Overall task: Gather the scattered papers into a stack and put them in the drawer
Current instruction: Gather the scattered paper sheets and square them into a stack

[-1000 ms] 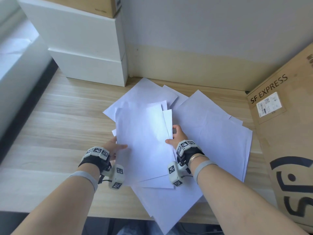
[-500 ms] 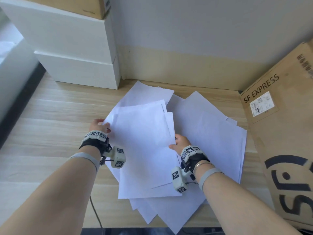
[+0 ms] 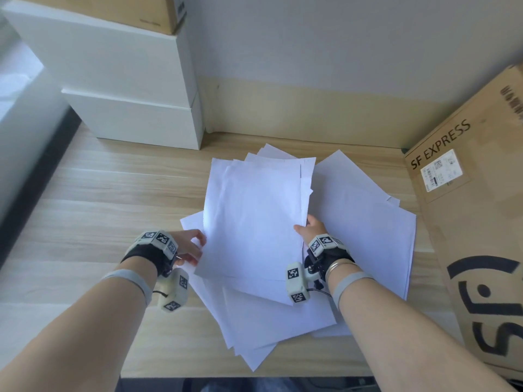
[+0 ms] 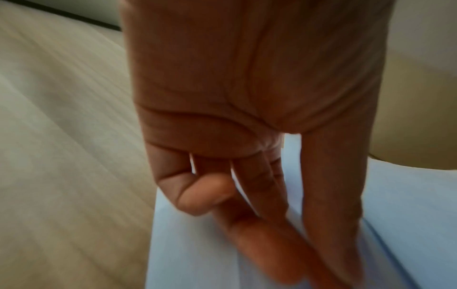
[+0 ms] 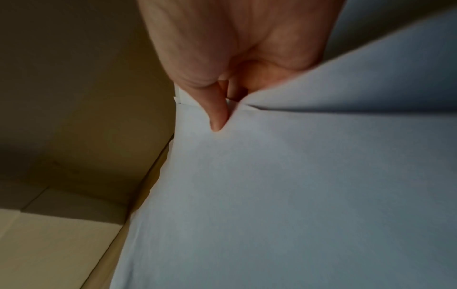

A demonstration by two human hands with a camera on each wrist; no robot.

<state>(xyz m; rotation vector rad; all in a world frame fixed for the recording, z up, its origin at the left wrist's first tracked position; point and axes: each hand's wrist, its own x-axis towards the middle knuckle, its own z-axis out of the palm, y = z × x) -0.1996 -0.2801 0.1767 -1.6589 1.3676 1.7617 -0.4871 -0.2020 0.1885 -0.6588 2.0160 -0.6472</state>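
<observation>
**A:** ok so compared with half a second back, the left hand (image 3: 189, 248) has dropped from the far left corner of the papers (image 3: 254, 219) down to the near left edge, and the top bunch looks squarer now, sides lining up better. Right hand (image 3: 311, 230) hasn't really gone anywhere, it's pinching the right edge, thumb on top.

**B:** is the left one actually gripping?

**A:** it's against the paper edge with the fingers lightly bent, and the left wrist view shows them reaching out over a sheet with the little finger tucked in. Whether it's pinching, can't tell.

**B:** so progress?

**A:** I'd say partly. The top bunch is getting tidy, but sheets still fan out right and toward the desk (image 3: 99, 193) front edge. No drawer in sight yet.

**B:** which way does the bunch run?

**A:** long axis goes away from the person toward the wall (image 3: 325, 66), leaning slightly right at the far end. It sits mid-desk, between the white boxes (image 3: 119, 89) and the cardboard box (image 3: 481, 222).
</observation>
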